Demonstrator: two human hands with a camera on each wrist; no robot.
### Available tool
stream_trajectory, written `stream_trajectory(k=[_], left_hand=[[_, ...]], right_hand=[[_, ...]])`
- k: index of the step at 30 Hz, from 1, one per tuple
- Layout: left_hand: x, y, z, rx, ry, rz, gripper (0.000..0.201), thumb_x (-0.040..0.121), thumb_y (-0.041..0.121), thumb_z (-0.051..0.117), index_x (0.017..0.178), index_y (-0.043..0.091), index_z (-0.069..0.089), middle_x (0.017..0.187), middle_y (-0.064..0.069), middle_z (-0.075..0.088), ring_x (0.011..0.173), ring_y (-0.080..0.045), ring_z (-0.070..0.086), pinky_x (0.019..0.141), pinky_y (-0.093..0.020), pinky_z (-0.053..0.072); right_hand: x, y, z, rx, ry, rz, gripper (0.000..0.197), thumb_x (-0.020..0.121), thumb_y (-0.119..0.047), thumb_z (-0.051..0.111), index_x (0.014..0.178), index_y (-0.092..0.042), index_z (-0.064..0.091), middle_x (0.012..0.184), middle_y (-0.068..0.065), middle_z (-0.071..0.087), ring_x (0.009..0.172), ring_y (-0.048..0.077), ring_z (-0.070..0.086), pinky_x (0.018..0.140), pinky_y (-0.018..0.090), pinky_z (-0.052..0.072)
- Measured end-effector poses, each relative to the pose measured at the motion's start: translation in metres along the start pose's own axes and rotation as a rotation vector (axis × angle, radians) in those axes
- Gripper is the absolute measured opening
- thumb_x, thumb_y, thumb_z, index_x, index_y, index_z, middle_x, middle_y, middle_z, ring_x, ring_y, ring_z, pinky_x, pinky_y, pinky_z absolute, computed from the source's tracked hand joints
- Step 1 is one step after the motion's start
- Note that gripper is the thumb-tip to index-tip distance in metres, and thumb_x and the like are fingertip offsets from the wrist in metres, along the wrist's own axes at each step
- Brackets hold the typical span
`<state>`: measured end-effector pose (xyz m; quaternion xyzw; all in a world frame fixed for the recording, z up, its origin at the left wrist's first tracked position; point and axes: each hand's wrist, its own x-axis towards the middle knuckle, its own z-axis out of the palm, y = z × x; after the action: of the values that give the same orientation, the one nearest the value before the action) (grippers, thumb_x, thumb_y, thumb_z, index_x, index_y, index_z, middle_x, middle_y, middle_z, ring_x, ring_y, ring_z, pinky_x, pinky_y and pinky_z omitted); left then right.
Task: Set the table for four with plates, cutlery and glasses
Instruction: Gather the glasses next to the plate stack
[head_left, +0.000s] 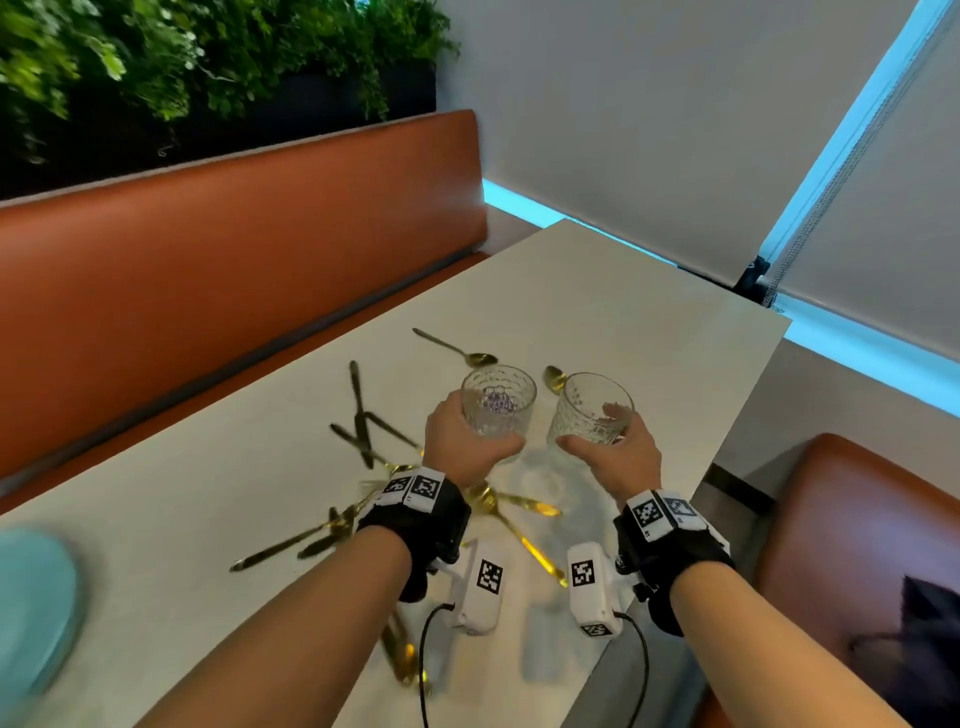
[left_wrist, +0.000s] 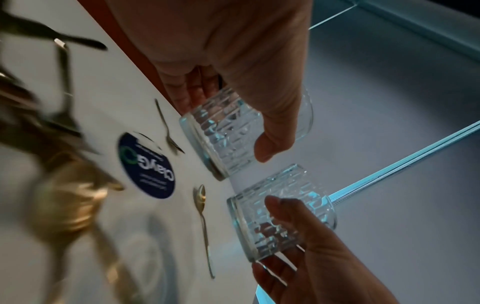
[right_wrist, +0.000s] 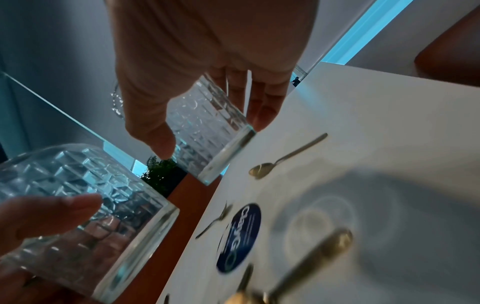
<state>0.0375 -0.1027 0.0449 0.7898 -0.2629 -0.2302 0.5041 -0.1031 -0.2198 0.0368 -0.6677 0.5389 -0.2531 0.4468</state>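
Two sets of fingers are each wrapped round a tumbler. My left hand (head_left: 460, 441) has its thumb (left_wrist: 270, 144) across the near wall of the left glass (head_left: 497, 408) and its fingers (left_wrist: 187, 92) curled round the far side. My right hand (head_left: 618, 452) grips the right glass (head_left: 589, 410) the same way, thumb (right_wrist: 153, 135) on one side, fingers (right_wrist: 265, 102) on the other. Both ribbed glasses are lifted clear of the white table (head_left: 597, 306), side by side and just apart, above a round dark blue sticker (left_wrist: 146, 166) on the tabletop. One gold spoon (head_left: 457, 348) lies beyond the left glass, another gold spoon (head_left: 555, 378) pokes out between the two glasses. Nearer me than the sticker, under my left wrist, black-handled and gold cutlery (head_left: 358, 415) lies in a loose, crossed heap. An orange bench (head_left: 234, 249) runs along the table's far left edge.
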Motion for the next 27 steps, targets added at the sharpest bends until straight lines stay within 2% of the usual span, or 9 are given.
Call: stream_trajectory(k=[2,5,7,10,12,15,19,24,27], left_hand=[[-0.038,-0.017,-0.022,-0.019,0.028,-0.013,0.072,0.055,0.027,0.084,0.119,0.015,0.055,0.112,-0.001,0.064,0.101,-0.017,0.061,0.084,-0.03,0.054],[-0.093,-0.042,-0.052,-0.073,0.071,-0.039,0.068,0.058,0.02,0.086,0.118,0.014,0.056,0.108,0.001,0.063,0.098,-0.015,0.06,0.075,-0.021,0.049],[-0.127,-0.06,-0.07,-0.094,0.097,-0.044,0.066,0.058,0.016,0.085,0.117,0.014,0.058,0.104,0.005,0.062,0.1,-0.014,0.061,0.079,-0.021,0.047],[-0.17,-0.087,-0.094,-0.083,0.145,-0.068,0.064,0.052,0.025,0.081,0.112,0.015,0.061,0.099,0.008,0.062,0.098,-0.016,0.063,0.084,-0.025,0.051],[-0.193,-0.103,-0.109,-0.056,0.188,-0.13,0.072,0.051,0.031,0.08,0.117,0.01,0.058,0.105,0.004,0.06,0.103,-0.018,0.058,0.085,-0.024,0.046],[-0.22,-0.132,-0.135,-0.02,0.263,-0.206,0.096,0.042,0.049,0.07,0.127,0.011,0.052,0.125,-0.004,0.056,0.118,-0.022,0.05,0.1,-0.031,0.043],[-0.251,-0.165,-0.165,0.012,0.364,-0.251,0.104,0.035,0.06,0.058,0.127,0.013,0.051,0.123,-0.003,0.057,0.118,-0.024,0.05,0.099,-0.033,0.042],[-0.288,-0.195,-0.2,0.029,0.499,-0.335,0.098,0.042,0.053,0.068,0.129,0.01,0.05,0.123,-0.006,0.058,0.118,-0.025,0.05,0.101,-0.033,0.04],[-0.303,-0.213,-0.216,0.056,0.566,-0.408,0.086,0.054,0.037,0.082,0.129,0.008,0.05,0.124,-0.009,0.057,0.12,-0.026,0.049,0.101,-0.032,0.038]], right_hand=[[-0.041,0.001,0.009,-0.008,-0.029,-0.01,0.073,0.063,-0.027,0.085,0.127,-0.017,0.051,0.126,0.006,0.057,0.117,0.023,0.053,0.095,0.029,0.043],[-0.096,0.007,0.025,-0.022,-0.07,-0.017,0.073,0.062,-0.027,0.085,0.126,-0.018,0.052,0.125,0.007,0.058,0.114,0.024,0.056,0.094,0.029,0.044],[-0.129,0.011,0.037,-0.043,-0.114,-0.008,0.074,0.06,-0.028,0.086,0.125,-0.018,0.052,0.122,0.007,0.06,0.111,0.023,0.058,0.094,0.03,0.046],[-0.173,0.018,0.057,-0.092,-0.206,-0.017,0.075,0.06,-0.029,0.086,0.125,-0.017,0.052,0.12,0.004,0.059,0.111,0.023,0.057,0.091,0.029,0.045],[-0.196,0.018,0.069,-0.11,-0.262,-0.041,0.074,0.061,-0.027,0.086,0.125,-0.016,0.052,0.117,0.001,0.058,0.109,0.02,0.056,0.087,0.025,0.043],[-0.227,0.016,0.088,-0.125,-0.355,-0.039,0.069,0.065,-0.023,0.084,0.125,-0.018,0.051,0.117,0.001,0.057,0.089,0.011,0.056,0.072,0.014,0.046],[-0.257,0.016,0.112,-0.159,-0.416,-0.064,0.073,0.063,-0.026,0.085,0.128,-0.019,0.051,0.125,0.004,0.057,0.111,0.021,0.055,0.094,0.028,0.045],[-0.287,0.009,0.143,-0.181,-0.537,-0.105,0.074,0.063,-0.026,0.086,0.127,-0.02,0.051,0.125,0.0,0.057,0.119,0.021,0.053,0.093,0.024,0.041],[-0.303,0.007,0.159,-0.172,-0.609,-0.115,0.071,0.063,-0.024,0.085,0.125,-0.02,0.051,0.122,-0.001,0.057,0.116,0.018,0.052,0.088,0.022,0.041]])
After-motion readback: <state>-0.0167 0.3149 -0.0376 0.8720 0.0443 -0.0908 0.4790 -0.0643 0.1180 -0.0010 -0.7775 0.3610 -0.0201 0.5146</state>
